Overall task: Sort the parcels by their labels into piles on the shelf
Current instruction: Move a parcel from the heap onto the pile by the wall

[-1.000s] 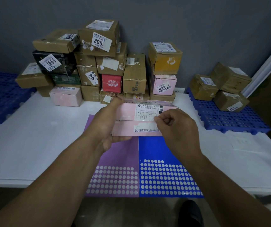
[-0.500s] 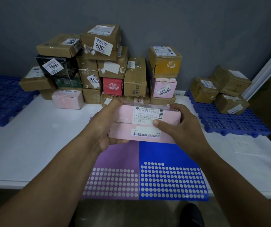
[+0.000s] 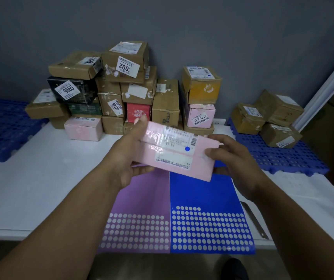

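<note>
Pink flat cardboard parcel (image 3: 172,158) is up between my hands: left hand (image 3: 125,158) clasps one end, right hand (image 3: 234,158) pinches the other. Checking the label, round blue sticker (image 3: 187,149) showing. Next, I reckon, it goes rightward to the blue plastic pallet (image 3: 283,160).

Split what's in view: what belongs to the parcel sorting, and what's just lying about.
Job: pink parcel, gripped by left hand and right hand; back stack; three parcels on right pallet; left pallet; purple sheet and blue sheet of dot stickers.
Lying about: metal strip beside the blue sheet; shoe, bottom of view.
</note>
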